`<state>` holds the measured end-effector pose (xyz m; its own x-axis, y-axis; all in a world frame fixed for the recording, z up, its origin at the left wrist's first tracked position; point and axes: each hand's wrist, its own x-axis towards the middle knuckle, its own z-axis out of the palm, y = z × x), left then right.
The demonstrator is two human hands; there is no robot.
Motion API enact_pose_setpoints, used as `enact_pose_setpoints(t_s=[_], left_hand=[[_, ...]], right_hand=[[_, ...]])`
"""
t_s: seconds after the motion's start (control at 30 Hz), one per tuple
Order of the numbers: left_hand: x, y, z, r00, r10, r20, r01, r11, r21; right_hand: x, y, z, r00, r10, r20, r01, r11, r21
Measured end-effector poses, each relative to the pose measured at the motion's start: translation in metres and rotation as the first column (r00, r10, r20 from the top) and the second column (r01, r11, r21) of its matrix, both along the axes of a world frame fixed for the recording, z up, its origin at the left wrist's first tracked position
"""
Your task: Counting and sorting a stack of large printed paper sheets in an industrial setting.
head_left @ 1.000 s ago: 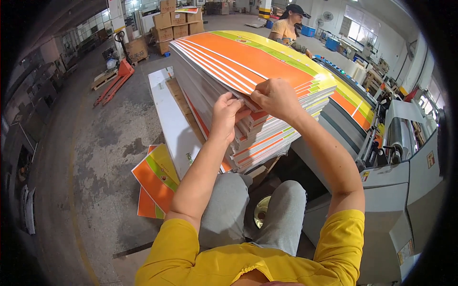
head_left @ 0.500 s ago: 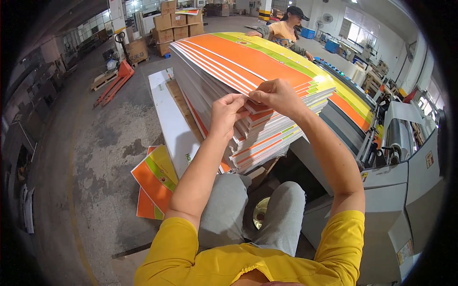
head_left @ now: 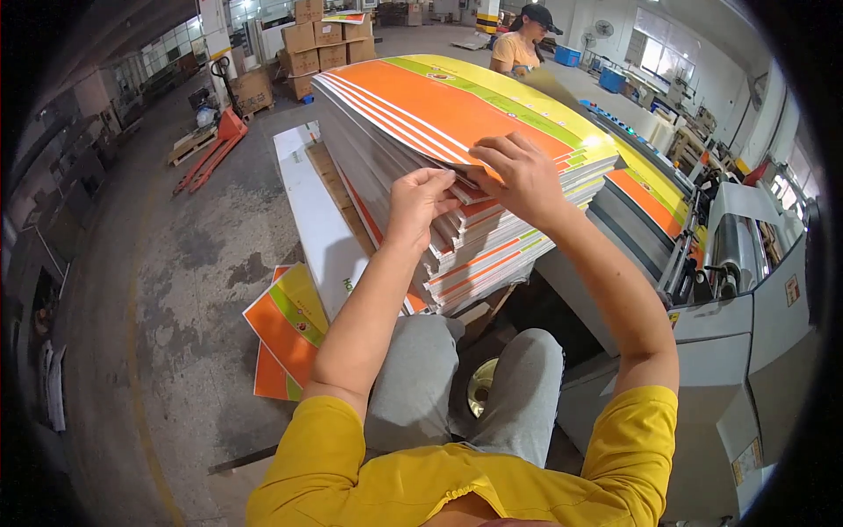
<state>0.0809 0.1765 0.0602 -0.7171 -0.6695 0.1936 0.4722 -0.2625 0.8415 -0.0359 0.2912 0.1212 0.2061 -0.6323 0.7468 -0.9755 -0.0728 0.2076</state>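
A tall stack of printed sheets [head_left: 413, 97], orange, green and yellow on top with grey-white edges, stands in front of me. At its near corner my left hand [head_left: 413, 209] pinches the sheet edges between thumb and fingers. Beside it, my right hand [head_left: 527, 180] holds the slightly raised corner of a top sheet, fingers bent over it and thumb underneath. How many sheets each hand grips is hidden. The layers below the corner are staggered and uneven.
A grey machine with rollers [head_left: 729, 255] stands close on my right. Loose printed sheets [head_left: 285, 329] lie low on my left, by a white board [head_left: 320, 228]. A co-worker [head_left: 518, 48] is beyond the stack. Farther left are a red pallet jack [head_left: 219, 145] and cardboard boxes [head_left: 327, 57].
My right hand has shifted slightly right, its fingers lifting and spreading over the sheet corner. My left hand stays nearly in place. The co-worker's hands have left the stack's far edge.
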Motion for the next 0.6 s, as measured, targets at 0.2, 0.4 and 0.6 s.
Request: enact_pose_setpoints(t_s=[0.2, 0.4, 0.6], left_hand=[[-0.003, 0.001, 0.0, 0.999, -0.012, 0.031, 0.013, 0.999, -0.031], [0.0, 0.0, -0.004, 0.999, -0.015, 0.029, 0.015, 1.0, -0.022], [0.001, -0.002, -0.005, 0.999, -0.016, 0.037, 0.018, 0.999, -0.047]], right_hand=[[-0.03, -0.017, -0.011, 0.607, -0.02, 0.794, -0.103, 0.989, 0.103], [-0.027, -0.019, 0.026, 0.284, 0.165, 0.944, 0.028, 0.983, -0.18], [-0.023, -0.008, -0.011, 0.821, -0.15, 0.552, 0.008, 0.968, 0.25]])
